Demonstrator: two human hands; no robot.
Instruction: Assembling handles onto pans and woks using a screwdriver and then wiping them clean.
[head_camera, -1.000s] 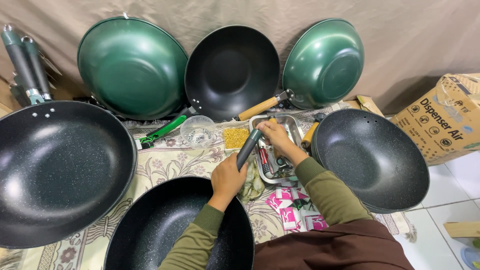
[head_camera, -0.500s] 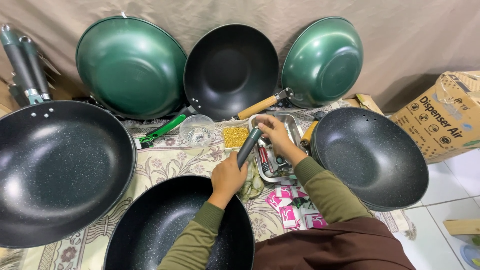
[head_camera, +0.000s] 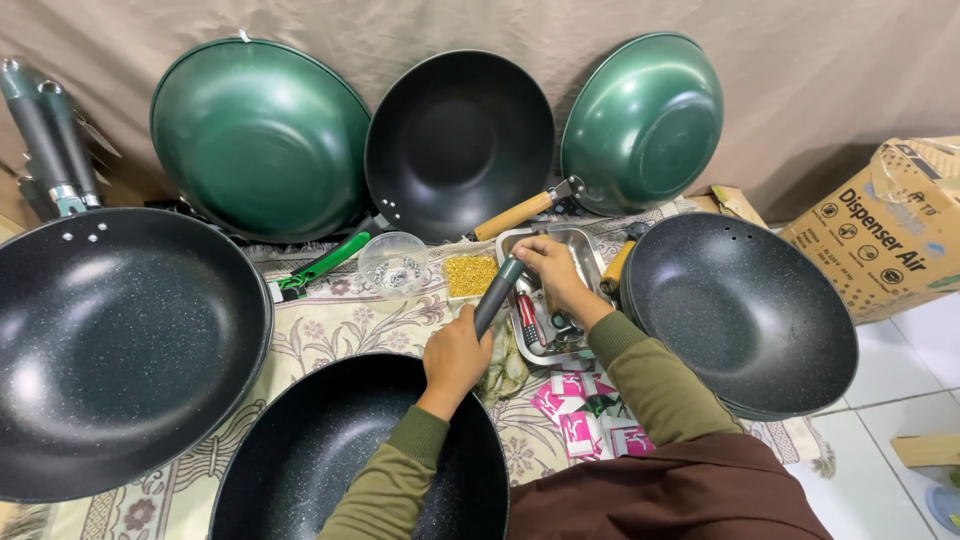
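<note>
A dark speckled wok (head_camera: 330, 460) sits right below me on the patterned cloth (head_camera: 330, 325). My left hand (head_camera: 455, 358) grips the base of its dark grey handle (head_camera: 497, 293), which points up and away toward a metal tray. My right hand (head_camera: 552, 272) pinches the far end of that handle, just above the metal tray (head_camera: 585, 250) holding small tools and parts.
A large black wok (head_camera: 120, 340) lies at left, another (head_camera: 745, 310) at right. Two green woks (head_camera: 260, 140) (head_camera: 645, 120) and a black one (head_camera: 460, 140) lean on the back cloth. A clear bowl (head_camera: 393, 265), yellow screws (head_camera: 470, 275), pink packets (head_camera: 575, 410), a cardboard box (head_camera: 890, 225).
My right hand has shifted slightly along the handle's far end over the tray. The left hand keeps its grip in the same place.
</note>
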